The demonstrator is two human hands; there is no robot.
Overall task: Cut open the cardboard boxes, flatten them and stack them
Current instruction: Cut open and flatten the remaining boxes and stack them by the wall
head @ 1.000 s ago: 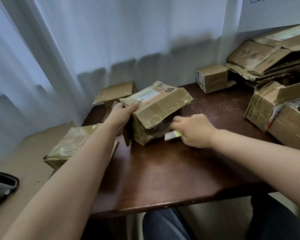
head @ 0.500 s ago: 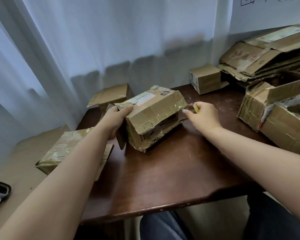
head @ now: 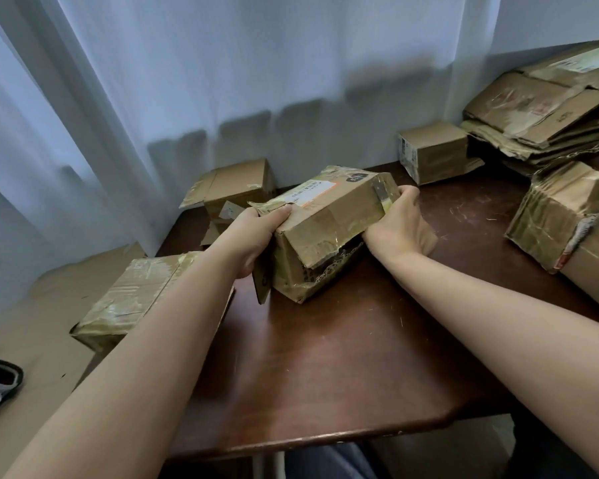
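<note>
Hands (head: 329,229) now both on box (head: 329,219)

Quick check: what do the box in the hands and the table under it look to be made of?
Box: brown corrugated cardboard, going by the fluted edge at its torn near end, mostly wrapped in glossy clear-yellowish packing tape that shines and wrinkles, with a white paper label on top.
Table: dark reddish-brown, smooth and slightly glossy, probably varnished wood or a wood-look laminate; pale scratches show toward the back.
</note>
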